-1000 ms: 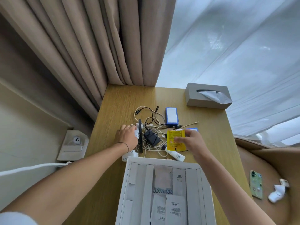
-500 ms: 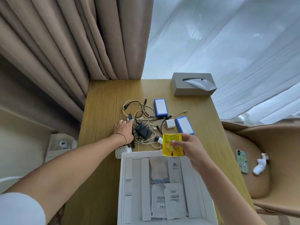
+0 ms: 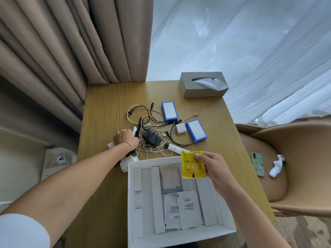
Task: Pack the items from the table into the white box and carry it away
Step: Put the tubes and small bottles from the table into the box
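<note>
Thumb and fingers (image 3: pixel 198 155) of the right hand (image 3: pixel 214 167) pinch a yellow sachet (image 3: pixel 192 165) by its right edge, holding it over the far right corner of the open white box (image 3: pixel 131 194), at about one o'clock from the box's centre. The packet looks light, thin and floppy, so an edge pinch should serve. At ten o'clock the left hand (image 3: pixel 124 139) lies curled on a tangle of cables (image 3: pixel 152 140); what it grips, if anything, cannot be told. The cords would likely snag and trail, best gathered in a bunch. Two blue-edged packs (image 3: pixel 196 130) beyond look rigid and heavier on the wooden table (image 3: pixel 107 108).
</note>
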Demonstrator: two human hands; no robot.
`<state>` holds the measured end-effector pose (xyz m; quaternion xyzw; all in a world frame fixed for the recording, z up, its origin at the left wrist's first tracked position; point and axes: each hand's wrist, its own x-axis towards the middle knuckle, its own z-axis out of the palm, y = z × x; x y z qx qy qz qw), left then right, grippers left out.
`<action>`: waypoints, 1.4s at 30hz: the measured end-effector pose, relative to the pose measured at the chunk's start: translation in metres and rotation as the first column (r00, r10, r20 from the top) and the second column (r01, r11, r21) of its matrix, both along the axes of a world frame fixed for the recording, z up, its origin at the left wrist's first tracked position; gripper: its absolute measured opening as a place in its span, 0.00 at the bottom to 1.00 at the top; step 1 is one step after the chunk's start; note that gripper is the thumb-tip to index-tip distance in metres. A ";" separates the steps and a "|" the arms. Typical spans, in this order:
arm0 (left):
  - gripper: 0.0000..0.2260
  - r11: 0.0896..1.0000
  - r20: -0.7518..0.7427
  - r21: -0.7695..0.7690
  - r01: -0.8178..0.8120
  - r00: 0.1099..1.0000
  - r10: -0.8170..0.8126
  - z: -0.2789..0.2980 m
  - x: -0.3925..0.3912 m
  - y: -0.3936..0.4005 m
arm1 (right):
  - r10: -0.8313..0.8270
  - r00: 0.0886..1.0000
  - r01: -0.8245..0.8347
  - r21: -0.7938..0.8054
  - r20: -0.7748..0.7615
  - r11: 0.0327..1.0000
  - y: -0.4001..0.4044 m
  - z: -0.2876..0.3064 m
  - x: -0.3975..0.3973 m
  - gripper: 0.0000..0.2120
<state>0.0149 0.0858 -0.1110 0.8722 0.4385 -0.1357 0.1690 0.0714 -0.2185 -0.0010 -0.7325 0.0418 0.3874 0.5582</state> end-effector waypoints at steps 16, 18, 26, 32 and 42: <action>0.16 0.939 0.539 -0.290 -0.183 0.780 0.318 0.073 -0.030 -0.018 | 0.683 0.509 -0.105 -0.750 0.523 0.653 -0.017 -0.038 -0.022 0.15; 0.15 0.913 0.580 -0.372 -0.166 0.727 0.368 0.091 -0.036 -0.027 | 0.749 0.442 -0.109 -0.799 0.494 0.592 -0.012 -0.043 -0.021 0.13; 0.13 0.767 0.553 -0.633 -0.106 0.631 0.544 0.137 -0.074 -0.077 | 0.930 0.228 -0.166 -0.930 0.287 0.328 0.018 -0.056 -0.024 0.09; 0.08 0.691 0.430 -0.722 -0.033 0.761 0.485 0.146 -0.100 -0.121 | 0.933 0.278 -0.281 -0.909 0.230 0.308 0.022 -0.079 -0.027 0.09; 0.10 0.712 0.308 -0.701 0.036 0.916 0.257 0.099 -0.114 -0.174 | 0.896 0.308 -0.329 -0.847 0.321 0.417 0.009 -0.076 -0.029 0.12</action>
